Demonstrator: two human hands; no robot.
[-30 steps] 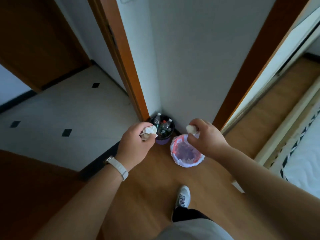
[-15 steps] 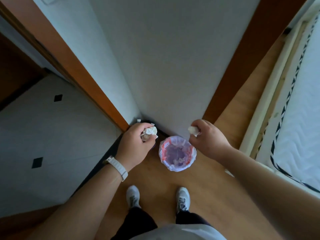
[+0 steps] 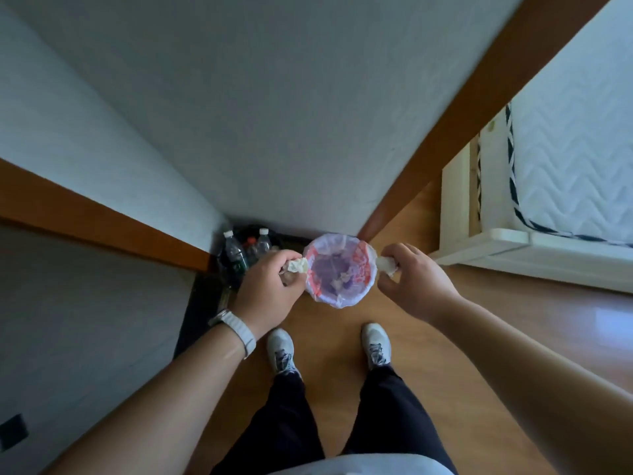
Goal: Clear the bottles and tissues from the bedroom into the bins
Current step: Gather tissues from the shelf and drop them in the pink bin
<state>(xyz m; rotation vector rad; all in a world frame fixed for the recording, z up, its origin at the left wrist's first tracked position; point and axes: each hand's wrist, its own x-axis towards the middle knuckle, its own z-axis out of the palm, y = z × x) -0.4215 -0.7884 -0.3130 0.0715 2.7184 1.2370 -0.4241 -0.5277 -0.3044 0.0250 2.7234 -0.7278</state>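
Both hands at the lined bin, one tissue wad each, nothing released yet.

I read the left hand (image 3: 270,291) as curled round the left tissue wad (image 3: 297,266) and the right hand (image 3: 416,282) as pinching the right tissue wad (image 3: 387,264). Each wad sits over an opposite edge of the lined bin (image 3: 337,238), not over its middle. Risks, as I judge them:
- Letting go from here could drop either wad on the rim or outside it onto the floor (image 3: 329,325), since crumpled tissue is light and drifts.
- The left wad could stray into the bottle bin (image 3: 254,229), which stands touching or just beside the lined bin and holds the bottles (image 3: 235,254). I cannot tell which.
- The liner looks loosely draped, so a knock from a hand may pull it in.
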